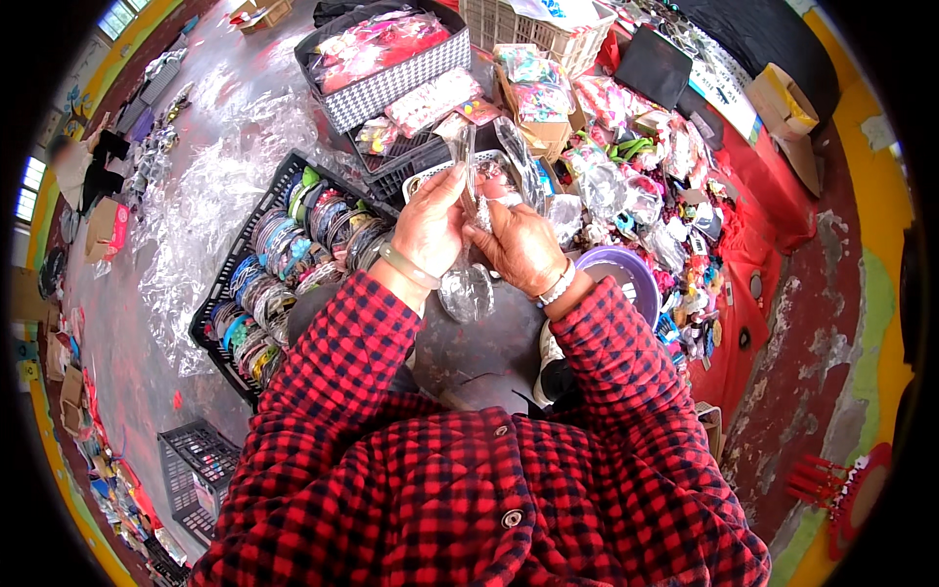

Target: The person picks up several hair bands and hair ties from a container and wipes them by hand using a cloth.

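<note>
My left hand point(430, 227) and my right hand point(523, 247) are close together in front of me, fingers bent and pinching. Between them is a crumpled piece of clear plastic wrapping point(467, 295), which hangs below my fingers and also sticks up above them. My right fingertips hold the wrapping near its middle, and a small pale part shows there that I cannot make out. Behind my hands stands a white basket point(416, 182) with small items in it, partly hidden. A black crate point(227, 298) to the left holds rows of coloured headbands point(284, 240).
A purple basin point(641, 284) stands right of my right wrist, beside a heap of small packaged accessories point(675, 196). Ahead are a patterned bin point(391, 93) and a cardboard box point(548, 137). Loose clear plastic point(186, 264) covers floor at the left, near another black crate point(181, 479).
</note>
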`<state>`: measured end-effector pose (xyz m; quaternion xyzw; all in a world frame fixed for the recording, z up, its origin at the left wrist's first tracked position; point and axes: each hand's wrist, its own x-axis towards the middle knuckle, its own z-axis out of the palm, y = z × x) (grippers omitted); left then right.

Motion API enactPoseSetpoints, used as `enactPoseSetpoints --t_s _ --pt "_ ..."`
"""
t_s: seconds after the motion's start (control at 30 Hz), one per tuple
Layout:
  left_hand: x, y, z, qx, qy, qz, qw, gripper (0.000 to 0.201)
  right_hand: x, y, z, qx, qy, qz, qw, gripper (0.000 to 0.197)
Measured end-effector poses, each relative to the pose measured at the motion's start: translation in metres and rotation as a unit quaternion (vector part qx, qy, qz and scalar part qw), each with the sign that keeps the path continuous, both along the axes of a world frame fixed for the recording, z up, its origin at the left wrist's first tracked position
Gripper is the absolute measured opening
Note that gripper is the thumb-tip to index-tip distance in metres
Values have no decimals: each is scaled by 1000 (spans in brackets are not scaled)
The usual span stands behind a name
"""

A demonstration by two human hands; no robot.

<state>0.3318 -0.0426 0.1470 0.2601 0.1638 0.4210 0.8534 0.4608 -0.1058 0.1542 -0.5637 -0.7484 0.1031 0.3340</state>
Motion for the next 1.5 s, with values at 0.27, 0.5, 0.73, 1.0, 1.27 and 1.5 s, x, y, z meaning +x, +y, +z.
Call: enactPoseSetpoints --t_s 0.27,0.5,0.73,1.0,1.27,1.5 --pt "-11 3 14 50 13 30 998 23 1 0 -5 12 -20 52 998 26" --pt "-45 42 -2 -52 12 -18 998 27 8 4 -40 50 -109 126 985 23" --pt "-21 19 2 36 79 -89 992 44 4 -3 -16 -17 -64 106 992 28" --pt "-6 1 10 -2 9 23 1000 22 -5 -3 -23 8 4 72 997 36" --pt "-46 45 9 -85 -16 -12 996 27 0 -5 -37 27 -137 147 979 29" --pt "-25 21 6 -41 76 -97 992 50 2 -3 -32 -1 -38 110 993 32"
